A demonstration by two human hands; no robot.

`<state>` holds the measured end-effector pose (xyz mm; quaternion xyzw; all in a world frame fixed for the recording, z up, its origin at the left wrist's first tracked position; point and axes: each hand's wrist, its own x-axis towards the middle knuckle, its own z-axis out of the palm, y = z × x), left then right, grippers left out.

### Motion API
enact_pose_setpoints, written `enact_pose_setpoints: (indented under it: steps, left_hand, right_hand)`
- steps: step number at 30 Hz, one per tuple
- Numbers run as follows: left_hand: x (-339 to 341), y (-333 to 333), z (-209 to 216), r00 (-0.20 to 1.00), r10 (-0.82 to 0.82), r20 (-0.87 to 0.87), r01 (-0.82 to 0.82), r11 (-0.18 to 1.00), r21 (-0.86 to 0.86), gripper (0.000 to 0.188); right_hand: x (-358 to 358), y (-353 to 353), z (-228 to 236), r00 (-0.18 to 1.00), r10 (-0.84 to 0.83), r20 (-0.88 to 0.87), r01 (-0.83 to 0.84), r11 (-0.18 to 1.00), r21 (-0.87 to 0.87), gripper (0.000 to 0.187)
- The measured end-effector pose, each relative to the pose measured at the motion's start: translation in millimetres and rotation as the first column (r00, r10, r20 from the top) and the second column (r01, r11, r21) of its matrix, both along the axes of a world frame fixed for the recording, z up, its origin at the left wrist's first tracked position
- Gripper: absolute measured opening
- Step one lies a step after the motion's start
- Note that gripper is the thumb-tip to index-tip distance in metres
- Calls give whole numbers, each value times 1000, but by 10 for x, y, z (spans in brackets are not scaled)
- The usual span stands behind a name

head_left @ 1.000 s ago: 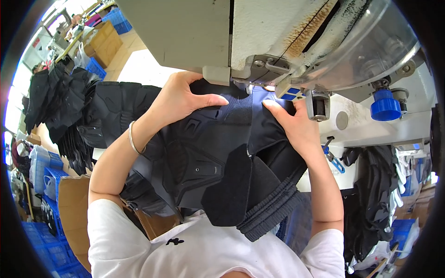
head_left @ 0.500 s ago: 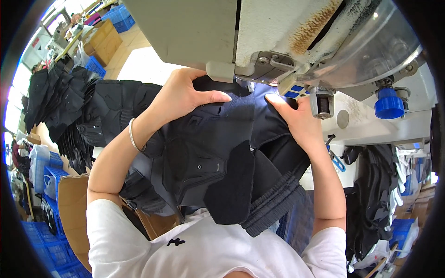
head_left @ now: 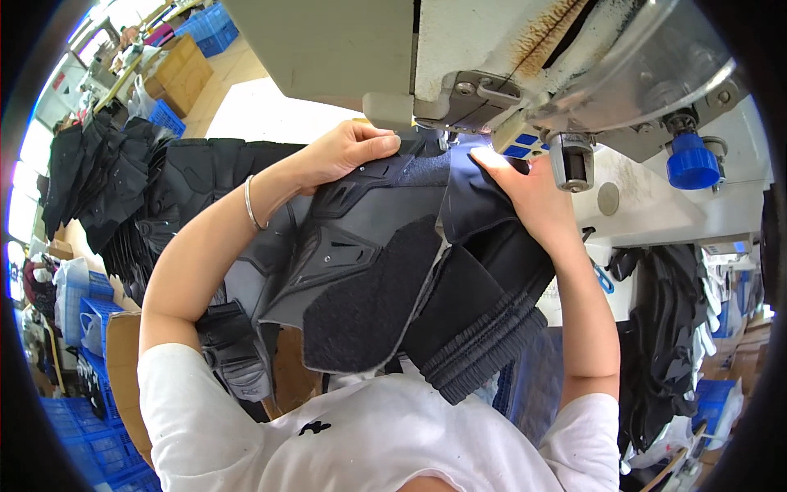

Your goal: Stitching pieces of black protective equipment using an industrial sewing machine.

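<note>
A black padded guard [head_left: 348, 246] with moulded panels, a metal eyelet and a fuzzy patch hangs toward my lap from the sewing machine [head_left: 484, 90]. My left hand [head_left: 348, 156] pinches its upper left part, thumb on top and fingers mostly hidden. On the other side of the needle area [head_left: 447, 139], my right hand [head_left: 525, 189] grips a smooth black fabric panel [head_left: 475, 201] of the same guard, its thumb pressed on the top. A gathered elastic band [head_left: 484, 348] belongs to the guard's lower right. The lit seam lies between both hands, just below the machine head.
More black guards [head_left: 205, 180] lie joined in a row at the left, beside a hanging pile of black pieces [head_left: 98, 180]. A cardboard box [head_left: 127, 369] stands by my left elbow. Black strips [head_left: 664, 328] hang at the right. A blue knob [head_left: 693, 164] juts from the machine.
The guard has turned, its lower part swinging left so the fuzzy patch shows more fully. My left hand has tightened its thumb toward the fingers; my right hand has stayed nearly in place.
</note>
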<state>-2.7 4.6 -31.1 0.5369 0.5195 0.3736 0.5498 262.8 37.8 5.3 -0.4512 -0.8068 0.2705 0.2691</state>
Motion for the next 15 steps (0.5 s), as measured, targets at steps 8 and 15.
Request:
enact_pose_setpoints:
  steps: [8,15]
  left_hand:
    - [21,-43,255,915,134,-380,-31,964,265,46]
    - [55,-70,207,916,213,-340,-33,885,465,43]
  right_hand:
    - [38,-40,-57,997,-51,-61,47,996,-72,41]
    - [-9,-150,24,989,-48,-137,62,993,98,32]
